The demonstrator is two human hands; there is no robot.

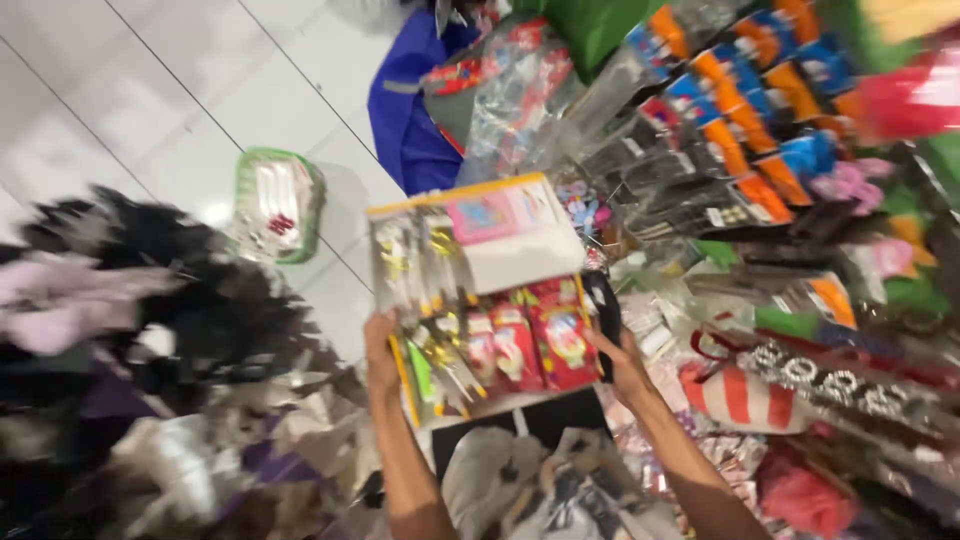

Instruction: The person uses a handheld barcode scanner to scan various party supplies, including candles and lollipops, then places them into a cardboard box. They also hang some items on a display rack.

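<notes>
I hold an open cardboard box (520, 260) with a yellow rim in the middle of the head view. My left hand (380, 355) grips its left side and my right hand (622, 362) grips its right side. Inside stand red packets (545, 340) and clear packets of gold items (420, 265). A white flap with a pink picture (495, 215) covers the box's far half. The whole frame is blurred by motion.
Racks of orange and blue packaged goods (750, 90) fill the upper right. A green-rimmed basket (278, 205) sits on the white tiled floor (150, 90). Dark fluffy items (150, 310) pile at left. A red-and-white striped item (740, 395) lies at right, and a blue bag (405, 110) behind.
</notes>
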